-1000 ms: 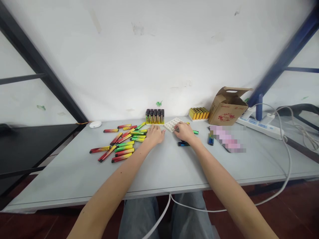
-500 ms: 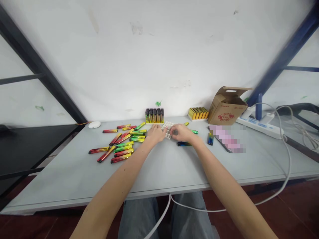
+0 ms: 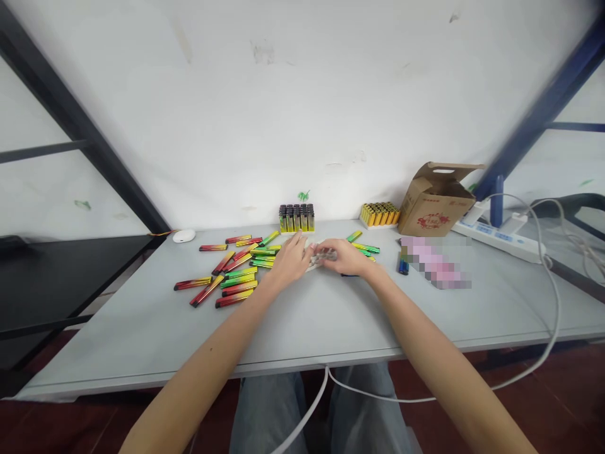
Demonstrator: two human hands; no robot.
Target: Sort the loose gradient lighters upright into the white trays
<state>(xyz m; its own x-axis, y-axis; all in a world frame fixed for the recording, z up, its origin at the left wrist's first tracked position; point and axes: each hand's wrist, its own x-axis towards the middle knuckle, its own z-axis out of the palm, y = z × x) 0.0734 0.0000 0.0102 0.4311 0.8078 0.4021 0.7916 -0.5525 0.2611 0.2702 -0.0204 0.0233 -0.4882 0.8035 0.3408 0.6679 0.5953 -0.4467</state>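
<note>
A small white tray with rows of holes (image 3: 313, 265) is between my two hands near the middle of the table, partly hidden by the fingers. My left hand (image 3: 292, 258) grips its left side, fingers bent over it. On the other side my right hand (image 3: 346, 257) pinches its right part with thumb and fingers. Left of my hands lie several loose lighters, red-yellow (image 3: 239, 288) and green-yellow (image 3: 239, 280). More green-yellow lighters (image 3: 366, 248) lie beyond my right hand, and a blue lighter beneath it is mostly covered.
Against the wall stand a tray of black-topped lighters (image 3: 297, 218) and a tray of yellow ones (image 3: 380, 215). To the right are an open cardboard box (image 3: 428, 208), a blue lighter (image 3: 403, 261), a blurred pink item (image 3: 435, 261) and a power strip (image 3: 501, 234). A white case (image 3: 184, 236) lies left.
The white tray has tilted between my hands and shows fewer of its holes. My left hand has shifted slightly toward me. The whole view has moved a little.
</note>
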